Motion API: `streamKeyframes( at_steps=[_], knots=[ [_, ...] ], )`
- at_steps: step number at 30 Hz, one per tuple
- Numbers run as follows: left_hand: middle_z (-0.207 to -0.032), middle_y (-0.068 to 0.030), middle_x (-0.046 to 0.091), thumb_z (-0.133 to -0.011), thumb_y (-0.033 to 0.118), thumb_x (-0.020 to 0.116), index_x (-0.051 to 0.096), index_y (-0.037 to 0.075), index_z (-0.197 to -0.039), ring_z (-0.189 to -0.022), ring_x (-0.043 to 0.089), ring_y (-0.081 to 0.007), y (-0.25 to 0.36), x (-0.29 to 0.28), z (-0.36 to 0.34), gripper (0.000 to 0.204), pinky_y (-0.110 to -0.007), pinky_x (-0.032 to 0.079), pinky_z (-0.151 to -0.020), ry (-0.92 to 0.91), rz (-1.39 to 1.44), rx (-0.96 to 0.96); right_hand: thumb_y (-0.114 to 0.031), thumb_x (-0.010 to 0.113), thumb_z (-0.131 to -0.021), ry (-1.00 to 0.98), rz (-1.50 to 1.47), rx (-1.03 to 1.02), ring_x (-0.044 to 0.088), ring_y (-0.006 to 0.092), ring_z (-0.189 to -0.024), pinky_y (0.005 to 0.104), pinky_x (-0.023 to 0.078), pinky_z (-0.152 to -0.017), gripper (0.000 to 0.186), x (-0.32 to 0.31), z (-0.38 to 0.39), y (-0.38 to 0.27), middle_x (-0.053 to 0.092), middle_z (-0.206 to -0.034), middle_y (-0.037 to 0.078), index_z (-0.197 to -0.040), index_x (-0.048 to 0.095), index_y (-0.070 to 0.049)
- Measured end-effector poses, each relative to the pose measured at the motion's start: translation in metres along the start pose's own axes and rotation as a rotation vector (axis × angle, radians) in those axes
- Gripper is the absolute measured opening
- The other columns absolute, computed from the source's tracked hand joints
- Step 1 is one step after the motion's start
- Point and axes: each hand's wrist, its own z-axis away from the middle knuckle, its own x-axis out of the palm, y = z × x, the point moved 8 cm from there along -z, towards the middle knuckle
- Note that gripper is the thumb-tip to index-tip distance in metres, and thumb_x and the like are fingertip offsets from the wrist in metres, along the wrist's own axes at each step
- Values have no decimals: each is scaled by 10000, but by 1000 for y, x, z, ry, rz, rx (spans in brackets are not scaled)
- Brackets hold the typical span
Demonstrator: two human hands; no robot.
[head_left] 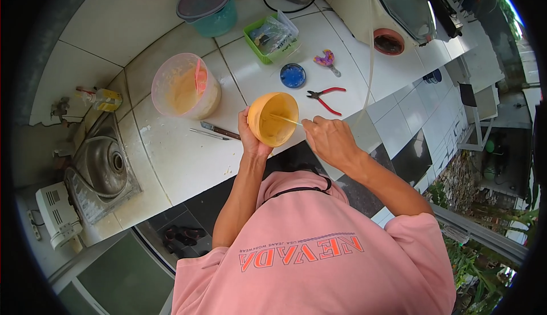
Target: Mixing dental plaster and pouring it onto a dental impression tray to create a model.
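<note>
My left hand (253,138) grips a flexible-looking yellow bowl (278,131), tilted toward me over the counter's front edge. My right hand (329,143) holds a thin pale stick (293,120) reaching into the bowl, whose inside has some yellowish material. Left of the bowl stands a translucent pink container (175,103) with a pink spatula (200,76) and beige mixture. Beside it lie a wooden-handled blade (222,130) and a slim metal tool (206,133). Red-handled pliers (329,106), a round blue tin (293,76) and a pink-purple tray with metal handle (326,60) lie behind the bowl.
A tiled counter (162,167) holds a steel sink (102,167) at left, a yellow bottle (104,99), a lidded teal tub (211,21), a green basket (256,47) with bags, and a boxy machine (353,7) with a hanging hose. A white appliance (57,212) sits at lower left.
</note>
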Motion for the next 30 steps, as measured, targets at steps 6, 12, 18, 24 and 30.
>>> streamKeyframes(
  at_steps=[6,12,18,24,30],
  knots=[
    [-1126,-118,631,-899,382,436,584,50,-1140,-1019,612,-273,-3,-2,-8,436,-441,503,-905,59,-8,-31,-113,579,-843,-105,-310,-43,613,340,-546,416,500,-555,153,11,10,0,635,-655,179,-863,681,0],
    [-1169,-126,610,-900,367,411,576,52,-1166,-1061,587,-287,-3,-9,-13,445,-463,473,-951,135,-6,-41,-194,602,-888,-286,-846,242,497,167,-450,313,407,-479,225,32,14,34,580,-540,75,-932,718,-7],
    [-1307,-147,531,-879,337,390,517,57,-1278,-1204,504,-327,-5,3,-10,504,-517,378,-1052,51,111,-91,-181,590,-922,-351,-1278,528,465,36,-487,239,358,-459,209,35,28,56,544,-567,-14,-962,697,-5],
    [-1368,-148,475,-824,351,448,482,81,-1321,-1267,451,-335,-20,13,-13,567,-526,330,-1092,-18,187,-121,-105,587,-876,257,-607,81,624,295,-596,400,492,-558,240,-25,14,43,653,-776,173,-1082,688,-34],
    [-1256,-118,569,-854,383,438,549,90,-1246,-1161,533,-301,-25,17,-21,502,-497,413,-1013,19,88,-129,-97,606,-851,40,-189,76,611,270,-597,380,512,-547,303,-25,0,38,561,-707,97,-1143,684,-91]
  ],
)
